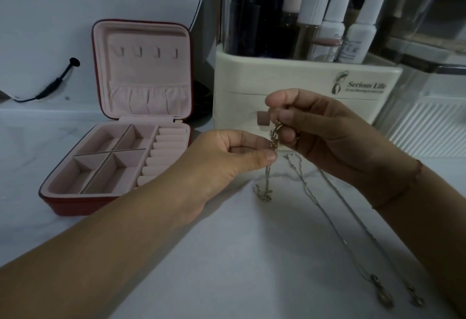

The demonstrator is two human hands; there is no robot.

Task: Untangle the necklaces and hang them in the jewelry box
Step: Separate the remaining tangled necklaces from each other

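Note:
A red jewelry box (63, 205) stands open at the left, pink inside, with hooks (148, 52) in its upright lid. Over the middle of the table my right hand (327, 132) pinches the top of a tangled gold chain (274, 134). My left hand (227, 159) pinches the same chain just below, between thumb and forefinger. The chain's lower end (263, 192) hangs down and touches the table. Two thin silver necklaces (327, 217) lie stretched out on the table to the right, pendants (385, 298) toward me, partly under my right forearm.
A cream cosmetics organizer (302, 84) with bottles (358, 31) stands right behind my hands. A clear ribbed container (428, 127) sits at the far right. A black cable (53, 86) runs along the white wall at the left. The tabletop (227, 255) is white marble.

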